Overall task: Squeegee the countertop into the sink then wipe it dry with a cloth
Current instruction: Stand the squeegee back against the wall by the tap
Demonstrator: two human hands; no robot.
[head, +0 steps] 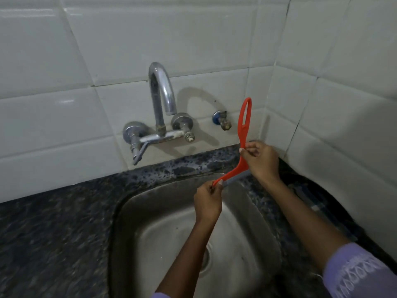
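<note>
Counter [53, 222] runs dark and speckled down the left side, w/ a strip along the back edge under the tiled wall [107, 50]. Tap [160, 100] is fixed to the wall above the sink's back rim, spout over the basin; a small valve [222, 121] sits on the wall just right of it. Sink [133, 203] is set into the counter, drain near the front.

Left hand [207, 201] is over the basin near the back rim, fingers pinched on the left end of the squeegee [243, 125] blade. Right hand [261, 160] is over the back right corner, thumb & fingers curled round the red handle where it meets the blade. Handle loop points up, blade hangs over the sink rim, prob so drips fall into the basin while the person checks or seats the grey rubber strip, just a guess.

No cloth in view. No brand, label or writing readable anywhere, frame is a bit blurred
</note>
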